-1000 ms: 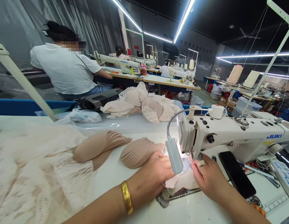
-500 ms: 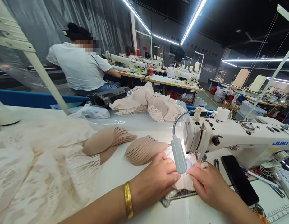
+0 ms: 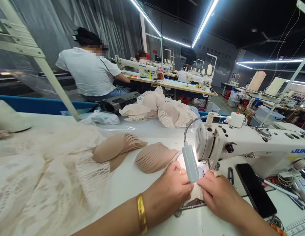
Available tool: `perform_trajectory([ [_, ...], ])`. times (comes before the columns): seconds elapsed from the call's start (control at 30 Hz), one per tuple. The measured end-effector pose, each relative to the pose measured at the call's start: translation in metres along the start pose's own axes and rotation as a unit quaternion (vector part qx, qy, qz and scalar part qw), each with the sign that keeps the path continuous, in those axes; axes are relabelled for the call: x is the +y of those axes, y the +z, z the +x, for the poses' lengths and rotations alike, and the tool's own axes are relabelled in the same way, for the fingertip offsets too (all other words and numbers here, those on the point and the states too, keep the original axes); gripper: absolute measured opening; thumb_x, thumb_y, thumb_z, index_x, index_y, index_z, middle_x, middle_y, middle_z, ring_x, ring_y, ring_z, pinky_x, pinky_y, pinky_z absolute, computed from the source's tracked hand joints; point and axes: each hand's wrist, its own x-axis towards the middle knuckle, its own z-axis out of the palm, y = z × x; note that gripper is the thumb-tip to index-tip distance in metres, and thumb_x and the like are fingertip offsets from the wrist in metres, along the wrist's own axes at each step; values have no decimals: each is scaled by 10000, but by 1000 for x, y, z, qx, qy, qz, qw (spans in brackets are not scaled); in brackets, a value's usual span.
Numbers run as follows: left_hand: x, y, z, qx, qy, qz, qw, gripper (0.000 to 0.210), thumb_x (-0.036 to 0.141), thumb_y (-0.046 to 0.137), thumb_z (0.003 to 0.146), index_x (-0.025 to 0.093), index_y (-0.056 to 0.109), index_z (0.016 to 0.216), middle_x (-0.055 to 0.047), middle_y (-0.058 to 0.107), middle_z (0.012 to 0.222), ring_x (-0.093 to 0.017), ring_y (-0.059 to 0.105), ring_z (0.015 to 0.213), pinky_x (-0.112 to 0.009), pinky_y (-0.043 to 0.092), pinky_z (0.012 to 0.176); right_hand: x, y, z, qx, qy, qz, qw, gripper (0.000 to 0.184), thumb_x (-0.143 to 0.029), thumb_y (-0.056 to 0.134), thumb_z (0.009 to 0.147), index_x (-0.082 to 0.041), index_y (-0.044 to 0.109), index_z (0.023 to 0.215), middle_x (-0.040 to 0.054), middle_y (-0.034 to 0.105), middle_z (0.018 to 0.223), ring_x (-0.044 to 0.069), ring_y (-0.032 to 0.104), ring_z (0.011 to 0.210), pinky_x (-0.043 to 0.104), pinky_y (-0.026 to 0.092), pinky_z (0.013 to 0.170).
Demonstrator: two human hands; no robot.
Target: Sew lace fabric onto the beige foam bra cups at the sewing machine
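My left hand (image 3: 168, 188), with a gold bangle and a ring, is closed on the left edge of a pale fabric piece (image 3: 196, 192) under the sewing machine (image 3: 243, 144). From the right, my right hand (image 3: 217, 193) pinches the same fabric, its fingertips close to the machine's presser area. A grey lamp (image 3: 190, 164) on a bendy neck hides the needle and part of the fabric. Left of my hands lies a fanned stack of beige moulded bra cups (image 3: 154, 157), with another stack of cups (image 3: 118, 147) beside it.
White lace fabric (image 3: 49, 177) spreads over the table's left side. More lace pieces (image 3: 162, 108) are heaped behind the cups. A black phone (image 3: 255, 190), scissors-like tools and cables lie right of my hands. A co-worker in a white shirt (image 3: 88, 72) sits beyond.
The whole view has shifted slightly to the right. Both hands keep hold of the fabric at the machine, and more of its pale surface shows beside the lamp.
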Motion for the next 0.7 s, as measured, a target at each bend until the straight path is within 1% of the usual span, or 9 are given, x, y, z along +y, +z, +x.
perform_trajectory([
  [0.07, -3, 0, 2, 0, 2, 13, 1000, 166, 43, 578, 885, 191, 614, 819, -8, 740, 886, -216, 651, 771, -460, 399, 863, 2, 4, 1, 6, 7, -5, 1000, 195, -57, 487, 915, -226, 573, 875, 26, 584, 840, 198, 484, 726, 320, 259, 624],
  [0.2, -12, -5, 10, -66, -23, 22, 997, 157, 78, 570, 946, 198, 631, 864, -14, 735, 926, -225, 650, 824, -463, 388, 890, 4, 9, 3, 6, 28, -19, 999, 186, -81, 486, 938, -229, 599, 935, 33, 604, 868, 204, 492, 719, 322, 269, 630],
  [0.33, -18, -1, 17, -74, -50, 16, 996, 166, 75, 592, 953, 202, 640, 857, -7, 734, 881, -226, 656, 830, -457, 369, 888, 5, 10, 5, 2, 37, -41, 998, 184, -114, 475, 963, -236, 612, 947, 48, 634, 887, 229, 552, 762, 325, 310, 641],
  [0.4, -11, 1, 16, -83, -67, 40, 993, 128, 98, 637, 939, 187, 654, 848, -36, 735, 869, -256, 667, 843, -471, 365, 872, 7, 12, 2, 10, 22, -51, 998, 204, -120, 451, 973, -236, 617, 947, 59, 648, 884, 238, 580, 758, 332, 342, 642],
  [0.47, 5, -4, 8, -101, -82, 73, 989, 87, 160, 677, 943, 174, 664, 859, -60, 741, 886, -270, 674, 844, -471, 371, 851, 10, 18, -4, 33, -2, -54, 998, 247, -124, 414, 993, -237, 633, 972, 67, 661, 872, 245, 616, 746, 341, 380, 639],
  [0.53, 23, -15, -7, -126, -85, 95, 984, 101, 271, 693, 969, 184, 667, 924, -41, 745, 923, -242, 673, 833, -452, 389, 853, 18, 28, -9, 81, -32, -36, 996, 304, -134, 394, 1016, -248, 652, 1129, 76, 700, 921, 251, 669, 762, 345, 434, 641],
  [0.6, 36, -32, -28, -144, -115, 84, 979, 171, 358, 727, 956, 205, 657, 986, -27, 755, 1019, -240, 685, 905, -451, 404, 911, 29, 40, -11, 132, -71, -13, 989, 292, -163, 435, 1022, -267, 652, 1187, 74, 730, 948, 244, 689, 723, 347, 479, 624],
  [0.63, 39, -43, -41, -138, -148, 76, 976, 175, 350, 733, 952, 216, 659, 1036, -27, 759, 1090, -244, 689, 956, -458, 404, 957, 34, 45, -11, 146, -87, -5, 985, 282, -184, 465, 1021, -278, 654, 1208, 78, 744, 988, 243, 699, 721, 352, 509, 638],
  [0.7, 40, -69, -67, -112, -233, 71, 963, 181, 254, 695, 965, 229, 663, 1141, -45, 747, 1225, -264, 685, 1064, -478, 397, 1034, 42, 51, -9, 160, -121, 7, 980, 285, -179, 481, 1014, -303, 656, 1201, 57, 749, 950, 218, 687, 641, 332, 514, 579],
])
